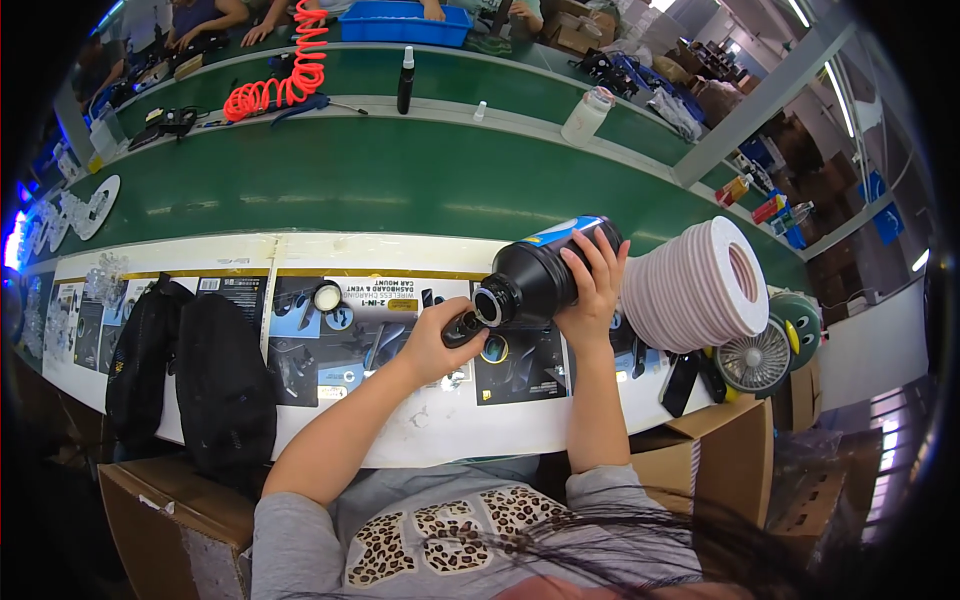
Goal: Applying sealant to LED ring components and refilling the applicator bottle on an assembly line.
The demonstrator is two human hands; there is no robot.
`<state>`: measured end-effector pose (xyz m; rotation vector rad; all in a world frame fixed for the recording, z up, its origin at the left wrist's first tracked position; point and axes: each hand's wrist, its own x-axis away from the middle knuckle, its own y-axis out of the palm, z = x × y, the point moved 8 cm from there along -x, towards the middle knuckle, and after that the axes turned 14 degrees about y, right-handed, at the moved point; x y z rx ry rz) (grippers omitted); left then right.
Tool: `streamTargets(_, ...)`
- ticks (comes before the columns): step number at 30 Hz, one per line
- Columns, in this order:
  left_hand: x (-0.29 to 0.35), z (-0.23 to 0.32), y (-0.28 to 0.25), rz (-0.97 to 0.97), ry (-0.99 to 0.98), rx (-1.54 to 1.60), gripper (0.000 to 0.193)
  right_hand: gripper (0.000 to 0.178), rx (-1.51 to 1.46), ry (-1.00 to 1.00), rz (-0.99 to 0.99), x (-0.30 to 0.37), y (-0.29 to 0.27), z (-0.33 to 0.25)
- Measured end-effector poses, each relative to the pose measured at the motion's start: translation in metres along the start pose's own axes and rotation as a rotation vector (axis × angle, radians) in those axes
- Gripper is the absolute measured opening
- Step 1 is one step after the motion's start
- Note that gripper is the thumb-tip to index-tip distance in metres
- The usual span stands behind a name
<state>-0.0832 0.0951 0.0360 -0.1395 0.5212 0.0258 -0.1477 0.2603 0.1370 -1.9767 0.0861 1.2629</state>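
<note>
My right hand (592,285) is wrapped round a large black bottle (540,272) with a blue label band. The bottle lies tilted, its uncapped mouth facing left and down. Just below that mouth, my left hand (438,345) grips a small black bottle (463,328), its top touching or nearly touching the large one's neck. Whether liquid passes between them I cannot see. A round white cap (327,295) lies on the printed cardboard (440,425) left of my hands.
Stacked white foam rings (690,285) and a small fan (752,360) stand at right. Black cloth sleeves (225,400) hang over the left front edge. Beyond the green belt (380,175) are a black spray bottle (406,82), white jar (588,115) and red coiled hose (290,92). People work at the far side.
</note>
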Motion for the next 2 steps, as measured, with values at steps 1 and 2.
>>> streamTargets(1,0.0002,0.0000,-0.0002,0.004,0.004,-0.004,0.025,0.064,0.006,-0.008,-0.001,0.0004,-0.0001,0.0001)
streamTargets(2,0.0009,-0.0008,-0.0003,0.008,0.005,-0.009,0.025,0.065,-0.002,0.000,-0.015,0.0013,0.0014,0.0015)
